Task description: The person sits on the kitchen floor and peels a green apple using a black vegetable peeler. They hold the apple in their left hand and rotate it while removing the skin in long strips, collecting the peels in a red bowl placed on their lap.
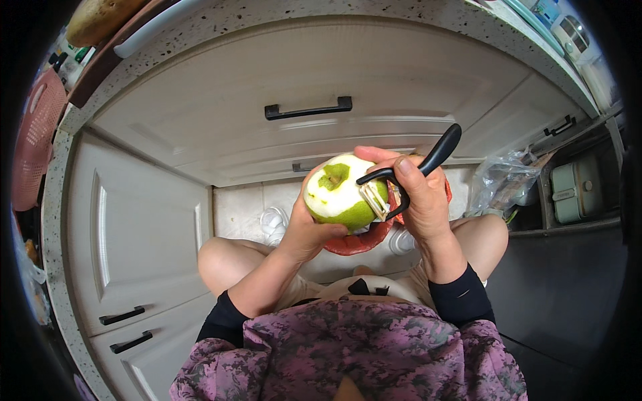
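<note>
My left hand (311, 228) cups a partly peeled green fruit (336, 200) from its left and lower side. White flesh shows over much of the fruit; green skin stays round the stem hollow and along the lower side. In my right hand (424, 193) is a Y-shaped peeler with a black handle (444, 145), which points up and to the right. The peeler's metal blade (374, 201) lies against the right side of the fruit. Below both hands, between my feet, stands a red-rimmed bin (353, 245), its inside mostly hidden.
Cabinet fronts (220, 85) with black handles stand ahead and at the left under a speckled countertop (351, 9). Clear plastic bags (501, 180) lie at the right beside a shelf holding a pale green box (574, 193). A pink basket (40, 140) is at the far left.
</note>
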Action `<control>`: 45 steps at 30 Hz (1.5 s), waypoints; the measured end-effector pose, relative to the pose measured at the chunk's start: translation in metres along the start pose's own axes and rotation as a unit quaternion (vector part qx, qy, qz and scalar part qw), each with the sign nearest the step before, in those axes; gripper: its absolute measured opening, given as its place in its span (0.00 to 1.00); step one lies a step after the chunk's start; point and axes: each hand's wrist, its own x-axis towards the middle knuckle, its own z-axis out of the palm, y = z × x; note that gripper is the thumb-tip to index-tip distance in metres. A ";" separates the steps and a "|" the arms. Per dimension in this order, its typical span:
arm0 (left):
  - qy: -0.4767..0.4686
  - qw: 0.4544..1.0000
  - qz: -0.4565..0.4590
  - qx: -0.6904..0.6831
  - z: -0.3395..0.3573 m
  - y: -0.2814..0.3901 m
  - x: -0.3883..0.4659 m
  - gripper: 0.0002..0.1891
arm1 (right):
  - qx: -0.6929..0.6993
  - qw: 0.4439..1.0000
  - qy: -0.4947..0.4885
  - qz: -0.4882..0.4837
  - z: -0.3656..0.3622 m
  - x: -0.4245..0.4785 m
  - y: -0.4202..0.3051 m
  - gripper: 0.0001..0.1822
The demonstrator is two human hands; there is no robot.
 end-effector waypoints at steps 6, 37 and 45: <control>0.013 1.000 -0.005 0.002 0.002 0.001 -0.004 0.55 | 0.034 0.999 -0.005 0.008 -0.001 -0.003 -0.004 0.18; 0.020 0.996 0.015 -0.082 -0.003 0.009 -0.001 0.52 | -0.015 1.000 0.021 -0.012 0.000 0.007 -0.004 0.19; 0.041 0.998 0.036 0.025 -0.006 -0.005 -0.001 0.51 | -0.066 0.997 0.030 -0.037 0.007 0.003 -0.003 0.15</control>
